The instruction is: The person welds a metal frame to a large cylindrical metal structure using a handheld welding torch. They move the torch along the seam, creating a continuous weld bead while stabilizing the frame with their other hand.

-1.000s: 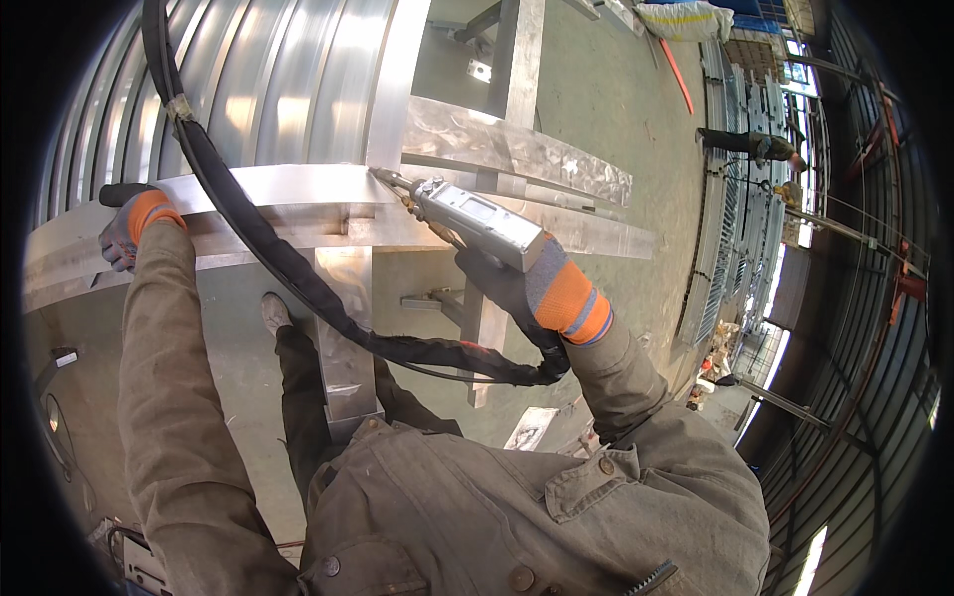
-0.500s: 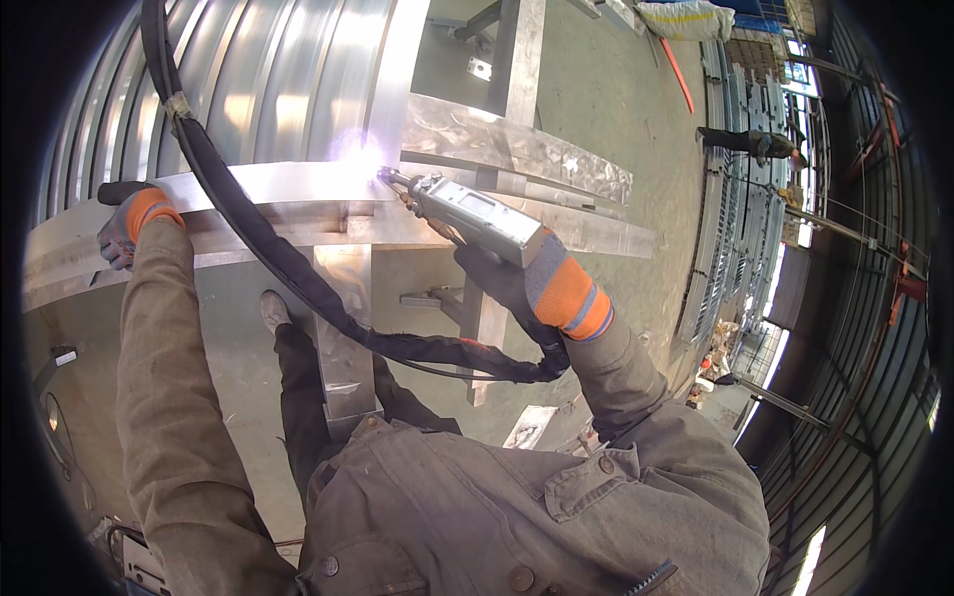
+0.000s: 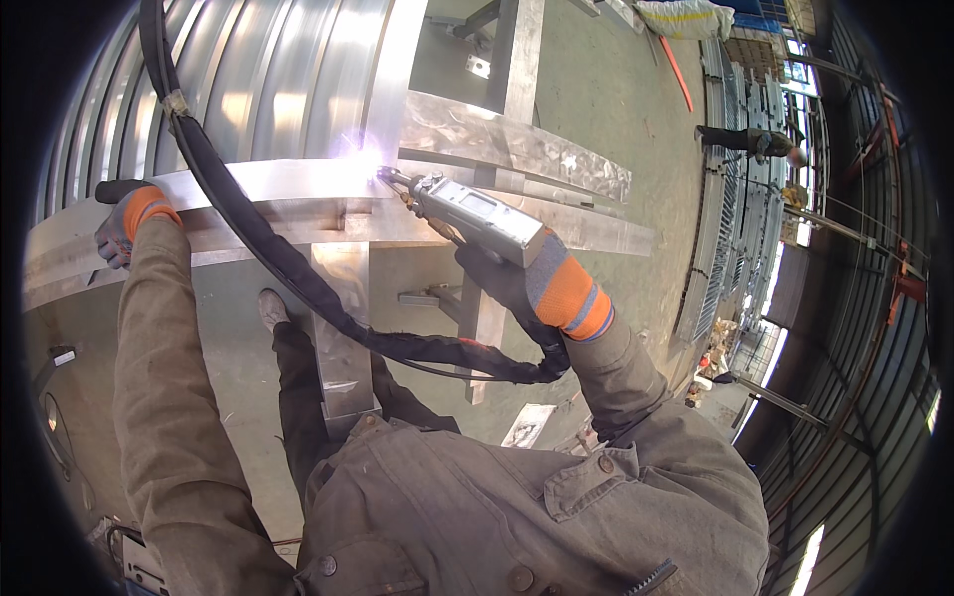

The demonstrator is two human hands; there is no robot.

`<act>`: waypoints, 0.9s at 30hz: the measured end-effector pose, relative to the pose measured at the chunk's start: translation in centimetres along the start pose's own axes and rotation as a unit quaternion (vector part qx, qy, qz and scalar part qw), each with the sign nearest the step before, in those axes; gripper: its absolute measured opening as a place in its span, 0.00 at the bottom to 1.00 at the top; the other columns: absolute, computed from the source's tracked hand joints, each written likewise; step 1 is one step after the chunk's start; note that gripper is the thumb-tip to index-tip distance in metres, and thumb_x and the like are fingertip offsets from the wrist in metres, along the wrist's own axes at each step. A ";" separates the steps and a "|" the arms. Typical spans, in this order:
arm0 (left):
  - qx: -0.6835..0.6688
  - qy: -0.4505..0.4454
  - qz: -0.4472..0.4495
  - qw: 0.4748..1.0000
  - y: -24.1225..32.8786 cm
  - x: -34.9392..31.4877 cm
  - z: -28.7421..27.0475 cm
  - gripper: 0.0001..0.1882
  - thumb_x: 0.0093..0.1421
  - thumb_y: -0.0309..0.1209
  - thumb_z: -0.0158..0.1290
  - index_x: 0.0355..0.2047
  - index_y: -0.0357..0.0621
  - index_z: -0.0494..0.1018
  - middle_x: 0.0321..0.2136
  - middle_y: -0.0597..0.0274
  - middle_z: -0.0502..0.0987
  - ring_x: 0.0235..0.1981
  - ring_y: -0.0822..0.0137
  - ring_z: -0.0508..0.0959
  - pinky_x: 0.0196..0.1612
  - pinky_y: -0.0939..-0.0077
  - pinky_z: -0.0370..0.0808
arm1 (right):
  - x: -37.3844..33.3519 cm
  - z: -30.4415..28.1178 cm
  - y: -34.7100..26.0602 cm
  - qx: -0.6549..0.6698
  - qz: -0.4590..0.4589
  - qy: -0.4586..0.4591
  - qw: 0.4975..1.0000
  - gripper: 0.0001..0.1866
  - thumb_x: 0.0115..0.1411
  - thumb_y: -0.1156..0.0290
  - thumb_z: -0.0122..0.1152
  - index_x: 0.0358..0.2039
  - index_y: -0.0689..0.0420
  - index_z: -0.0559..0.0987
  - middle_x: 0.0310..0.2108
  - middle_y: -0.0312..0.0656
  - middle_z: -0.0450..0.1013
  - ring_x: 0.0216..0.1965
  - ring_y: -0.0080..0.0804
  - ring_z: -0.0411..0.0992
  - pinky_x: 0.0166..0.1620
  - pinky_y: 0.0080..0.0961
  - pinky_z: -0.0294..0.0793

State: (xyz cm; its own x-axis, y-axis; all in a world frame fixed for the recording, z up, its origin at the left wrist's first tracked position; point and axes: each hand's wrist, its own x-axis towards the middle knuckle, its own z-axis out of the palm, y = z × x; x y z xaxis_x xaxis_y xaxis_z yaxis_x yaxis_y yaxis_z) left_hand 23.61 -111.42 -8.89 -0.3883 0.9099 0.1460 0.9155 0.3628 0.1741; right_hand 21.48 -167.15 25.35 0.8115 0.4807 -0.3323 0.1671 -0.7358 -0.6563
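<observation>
My right hand (image 3: 547, 288), in a grey and orange glove, is closed around the grip of a silver handheld welding gun (image 3: 482, 214). The gun's nozzle points left at a bright violet-white arc (image 3: 360, 167), which hides the spot beneath it. That glare sits where a long metal beam (image 3: 238, 184) meets the edge of a ribbed metal panel (image 3: 268, 79). Over at the left, my left hand (image 3: 129, 223), gloved too, grips the beam with its fingers over the near side. A thick black sleeved cable (image 3: 258, 243) loops across the beam and back to the gun.
A metal leg (image 3: 343, 328) stands under the beam, between my feet. Further metal bars (image 3: 517, 139) reach out to the right. Stacked metal profiles (image 3: 730, 189) lie along the right, where another person (image 3: 750, 142) stands. A pale sack (image 3: 686, 18) lies at the far right.
The arc's glare has become smaller. Both hands, the gun and the beam look almost unmoved. The other person's upper body has shifted slightly.
</observation>
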 end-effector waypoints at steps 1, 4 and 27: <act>0.000 -0.001 0.000 1.000 0.0 0.0 0.0 0.33 0.59 0.48 0.68 0.59 0.46 0.72 0.58 0.59 0.72 0.58 0.60 0.75 0.60 0.61 0.76 | -0.1 0.0 0.0 0.002 0.002 -0.001 1.000 0.25 0.71 0.64 0.68 0.67 0.56 0.81 0.41 0.49 0.87 0.36 0.36 0.85 0.43 0.35 0.85; 0.001 0.001 0.001 1.000 0.1 0.2 0.2 0.33 0.59 0.48 0.68 0.59 0.46 0.72 0.58 0.59 0.72 0.58 0.60 0.75 0.60 0.61 0.76 | -0.3 0.0 0.0 0.003 -0.007 0.001 1.000 0.25 0.72 0.65 0.68 0.67 0.56 0.81 0.39 0.47 0.86 0.34 0.33 0.84 0.42 0.34 0.84; 0.011 0.001 -0.003 1.000 0.5 0.8 1.1 0.34 0.58 0.48 0.68 0.60 0.45 0.72 0.58 0.58 0.72 0.58 0.60 0.75 0.61 0.61 0.75 | -0.7 0.1 0.3 0.032 0.043 -0.016 0.998 0.25 0.72 0.63 0.68 0.67 0.56 0.81 0.34 0.42 0.85 0.28 0.25 0.80 0.34 0.30 0.82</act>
State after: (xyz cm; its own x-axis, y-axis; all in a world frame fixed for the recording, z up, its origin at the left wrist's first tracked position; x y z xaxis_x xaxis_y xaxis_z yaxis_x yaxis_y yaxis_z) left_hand 23.88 -110.35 -9.72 -0.3933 0.9077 0.1462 0.9154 0.3719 0.1537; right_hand 20.91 -167.67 25.37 0.8032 0.4327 -0.4095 0.0611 -0.7435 -0.6659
